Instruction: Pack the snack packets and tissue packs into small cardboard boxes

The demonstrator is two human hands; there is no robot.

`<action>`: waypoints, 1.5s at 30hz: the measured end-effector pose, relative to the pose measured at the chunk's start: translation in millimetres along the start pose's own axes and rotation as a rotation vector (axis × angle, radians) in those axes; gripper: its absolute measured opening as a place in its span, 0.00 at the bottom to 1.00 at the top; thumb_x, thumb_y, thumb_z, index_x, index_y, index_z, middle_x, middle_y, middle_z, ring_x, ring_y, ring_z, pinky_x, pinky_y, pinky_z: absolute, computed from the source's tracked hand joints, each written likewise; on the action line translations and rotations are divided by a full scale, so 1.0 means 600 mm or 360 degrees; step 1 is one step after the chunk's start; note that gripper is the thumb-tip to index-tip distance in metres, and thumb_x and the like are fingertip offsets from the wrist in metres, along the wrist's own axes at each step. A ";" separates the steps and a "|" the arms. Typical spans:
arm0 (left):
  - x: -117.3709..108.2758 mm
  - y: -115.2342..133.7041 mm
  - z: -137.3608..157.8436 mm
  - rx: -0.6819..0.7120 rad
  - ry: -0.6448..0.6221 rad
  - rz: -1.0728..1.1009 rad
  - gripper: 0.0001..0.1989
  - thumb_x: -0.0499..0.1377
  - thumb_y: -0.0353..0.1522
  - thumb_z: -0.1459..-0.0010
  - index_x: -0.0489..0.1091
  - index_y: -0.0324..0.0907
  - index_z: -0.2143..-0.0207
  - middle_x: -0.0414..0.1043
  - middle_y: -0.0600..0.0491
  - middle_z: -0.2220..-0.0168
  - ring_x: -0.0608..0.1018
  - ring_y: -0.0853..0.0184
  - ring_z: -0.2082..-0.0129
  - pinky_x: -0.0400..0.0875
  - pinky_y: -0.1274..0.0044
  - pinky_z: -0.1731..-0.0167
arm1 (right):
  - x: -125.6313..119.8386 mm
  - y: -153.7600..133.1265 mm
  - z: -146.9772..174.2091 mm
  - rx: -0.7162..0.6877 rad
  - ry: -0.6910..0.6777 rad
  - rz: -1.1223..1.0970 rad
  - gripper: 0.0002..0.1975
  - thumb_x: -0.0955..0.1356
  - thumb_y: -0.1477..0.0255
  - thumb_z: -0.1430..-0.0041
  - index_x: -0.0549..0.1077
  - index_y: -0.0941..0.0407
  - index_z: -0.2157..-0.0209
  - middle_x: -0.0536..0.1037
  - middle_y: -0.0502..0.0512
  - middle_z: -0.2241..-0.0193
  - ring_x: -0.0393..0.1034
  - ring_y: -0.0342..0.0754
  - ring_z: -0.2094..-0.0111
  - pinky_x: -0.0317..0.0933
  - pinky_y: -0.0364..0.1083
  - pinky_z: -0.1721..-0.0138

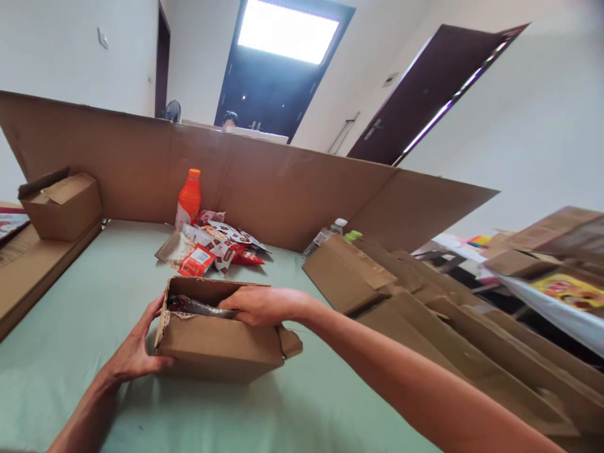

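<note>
A small open cardboard box [221, 346] stands on the green cloth, its opening facing up. My left hand [134, 352] grips the box's left end, thumb on the near side and fingers along the end wall. From the right, my right hand [257, 304] reaches into the opening, its fingers closed at the edge of a shiny silver packet [201, 306] inside. The fingertips are partly hidden, and the packet's lower part is out of sight. Behind the box lies a pile of snack packets [219, 242], red, white and brown. An orange bottle [189, 200] stands upright behind them.
A tall cardboard panel [283, 182] borders the table's far side. Another open box [66, 204] sits at the left. At the right lean a carton [344, 274], clear bottles [325, 236] and flattened cardboard [453, 340]. Part of a person's head shows beyond the panel.
</note>
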State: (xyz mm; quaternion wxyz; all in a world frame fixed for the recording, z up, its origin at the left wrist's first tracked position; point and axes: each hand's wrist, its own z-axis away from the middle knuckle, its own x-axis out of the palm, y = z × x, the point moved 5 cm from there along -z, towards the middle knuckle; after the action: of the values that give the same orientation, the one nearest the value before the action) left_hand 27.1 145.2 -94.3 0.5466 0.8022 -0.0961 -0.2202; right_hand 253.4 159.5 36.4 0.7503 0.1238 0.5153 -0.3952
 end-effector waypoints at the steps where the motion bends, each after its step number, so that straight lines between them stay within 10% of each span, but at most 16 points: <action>1: -0.001 0.001 0.000 -0.0004 0.0001 -0.0008 0.59 0.70 0.57 0.55 0.49 0.49 0.27 0.53 0.43 0.28 0.59 0.40 0.30 0.55 0.53 0.32 | -0.001 0.004 0.008 -0.0040 0.0022 -0.0061 0.18 0.64 0.82 0.39 0.79 0.56 0.52 0.84 0.57 0.55 0.78 0.50 0.56 0.67 0.45 0.55; 7: -0.005 -0.003 0.003 -0.0041 0.0013 -0.0054 0.57 0.71 0.55 0.55 0.51 0.52 0.28 0.53 0.44 0.28 0.59 0.41 0.30 0.52 0.51 0.31 | -0.021 0.000 0.062 -0.0267 0.0419 -0.0483 0.18 0.68 0.73 0.35 0.77 0.53 0.45 0.79 0.55 0.44 0.75 0.49 0.45 0.67 0.46 0.45; 13: -0.008 -0.012 0.001 -0.0048 0.0014 -0.0100 0.57 0.70 0.56 0.54 0.51 0.50 0.28 0.57 0.42 0.29 0.60 0.41 0.30 0.56 0.52 0.32 | 0.002 -0.010 0.044 -0.0362 0.0292 -0.0478 0.14 0.65 0.79 0.34 0.83 0.53 0.59 0.85 0.51 0.57 0.79 0.45 0.54 0.70 0.43 0.50; 17: -0.016 -0.010 0.003 -0.0008 0.0034 -0.0162 0.55 0.69 0.56 0.52 0.51 0.51 0.28 0.54 0.43 0.28 0.60 0.40 0.30 0.56 0.52 0.32 | -0.015 0.002 0.106 -0.0226 0.0838 -0.0482 0.14 0.65 0.73 0.31 0.80 0.53 0.50 0.81 0.56 0.47 0.76 0.48 0.46 0.68 0.50 0.43; 27: 0.010 0.131 0.031 0.0377 0.0555 -0.0661 0.29 0.61 0.36 0.34 0.59 0.56 0.33 0.64 0.54 0.34 0.68 0.60 0.35 0.62 0.68 0.35 | 0.086 0.022 0.210 0.0158 0.1496 -0.0608 0.28 0.71 0.60 0.36 0.70 0.56 0.37 0.67 0.69 0.34 0.71 0.59 0.40 0.69 0.60 0.41; 35: 0.020 0.178 0.035 0.0433 0.0696 -0.0941 0.23 0.62 0.35 0.35 0.65 0.51 0.39 0.69 0.52 0.38 0.73 0.61 0.40 0.67 0.69 0.40 | 0.122 0.009 0.198 0.0136 0.1515 -0.0654 0.27 0.73 0.72 0.41 0.71 0.51 0.40 0.68 0.64 0.34 0.66 0.60 0.36 0.66 0.61 0.39; 45: 0.047 0.209 0.016 0.0330 0.0416 -0.1246 0.13 0.57 0.41 0.34 0.68 0.50 0.48 0.79 0.51 0.48 0.83 0.60 0.52 0.80 0.71 0.53 | 0.137 -0.013 0.182 0.0024 0.1541 -0.0790 0.06 0.68 0.78 0.38 0.75 0.53 0.60 0.63 0.62 0.31 0.63 0.58 0.34 0.66 0.60 0.39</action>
State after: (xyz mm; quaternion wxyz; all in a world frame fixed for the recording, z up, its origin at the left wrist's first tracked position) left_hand 58.1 77.7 11.3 0.3458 0.8500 0.2642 -0.2967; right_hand 334.6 51.2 14.2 0.3105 0.1717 0.8128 -0.4621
